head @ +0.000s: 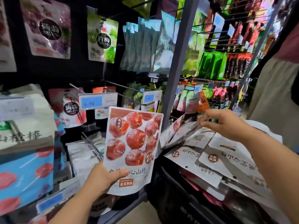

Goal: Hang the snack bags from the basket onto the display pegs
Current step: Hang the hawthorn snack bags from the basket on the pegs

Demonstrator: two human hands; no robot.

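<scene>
Hanging packets crowded the dark display wall, and a price tag (97,101) on the end of a peg (113,86) sat just above the raised snack bag (134,143). Lower down, wire pegs (91,143) carried white packets just left of that bag. A grey post (179,62) divided this section from the racks further right, where another person (275,97) stood at the edge of view. The black basket (174,201) sat low on the right, heaped with more bags (229,160) lying flat and overlapping.

The left hand (103,177) held the snack bag upright in front of the wall by its bottom left corner, thumb across the front and fingers behind. The right hand (226,125) reached over the basket, its fingertips pinching the edge of a tilted bag (182,133) at the top of the heap, though blur hid the exact grip.
</scene>
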